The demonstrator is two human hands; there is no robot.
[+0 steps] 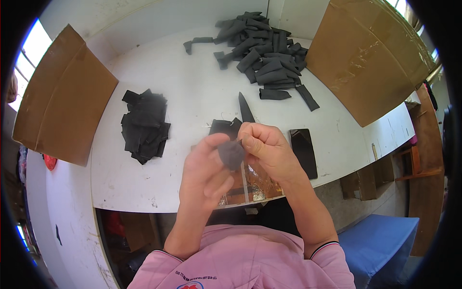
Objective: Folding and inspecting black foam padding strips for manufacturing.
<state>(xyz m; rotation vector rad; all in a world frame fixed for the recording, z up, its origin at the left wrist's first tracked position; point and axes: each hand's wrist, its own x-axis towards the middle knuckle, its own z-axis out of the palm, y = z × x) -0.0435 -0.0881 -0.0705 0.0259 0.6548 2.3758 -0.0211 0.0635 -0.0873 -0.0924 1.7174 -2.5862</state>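
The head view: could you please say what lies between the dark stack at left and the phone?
In the head view, from the stack to the phone come the left hand, a dark piece and the right hand, over the table.

White table [187,91]: scuffed top
Left: pile of black cloth pieces [144,126]
Far side: heap of dark tubes [273,67]
Right: black phone [303,154]

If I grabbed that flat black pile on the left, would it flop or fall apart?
The black pile would probably slip apart: its flat pieces overlap messily, corners poking out. Each piece may droop, since they look thin and cloth-like.
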